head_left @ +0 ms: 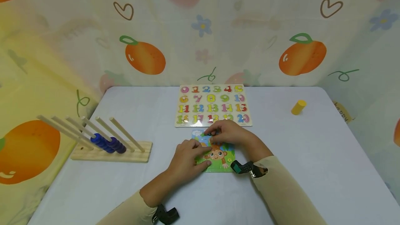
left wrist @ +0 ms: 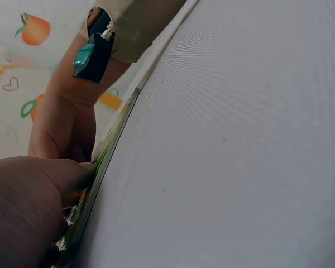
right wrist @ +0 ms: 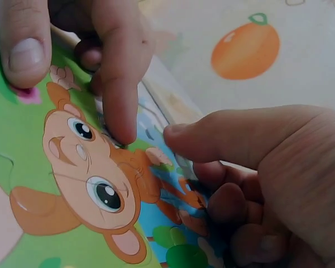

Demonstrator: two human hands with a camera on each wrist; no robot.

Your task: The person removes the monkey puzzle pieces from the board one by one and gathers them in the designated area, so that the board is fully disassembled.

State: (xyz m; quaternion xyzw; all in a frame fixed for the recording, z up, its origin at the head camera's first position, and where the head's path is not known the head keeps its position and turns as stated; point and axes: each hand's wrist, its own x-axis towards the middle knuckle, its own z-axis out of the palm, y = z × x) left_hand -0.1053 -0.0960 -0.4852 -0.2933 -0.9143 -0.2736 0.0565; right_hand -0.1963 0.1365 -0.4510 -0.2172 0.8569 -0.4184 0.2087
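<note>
A jigsaw puzzle (head_left: pixel 215 164) with a cartoon monkey on green and blue lies flat on the white table, also seen as a close monkey picture (right wrist: pixel 78 167) in the right wrist view. My left hand (head_left: pixel 187 159) rests at its left side, index finger and thumb extended onto the picture. At the puzzle's top edge is my right hand (head_left: pixel 229 133), its fingers bent down and its thumb (right wrist: pixel 195 137) near the picture. Whether the right fingers pinch a piece is hidden. Thin seams between pieces show on the monkey's face.
A number board (head_left: pixel 212 103) with colourful numerals lies just beyond the puzzle. To the left stands a wooden peg rack (head_left: pixel 137 153) with blue beads (head_left: pixel 102 143) on its pegs. A yellow cylinder (head_left: pixel 298 107) is at the far right. A printed fruit curtain (head_left: pixel 218 30) hangs behind.
</note>
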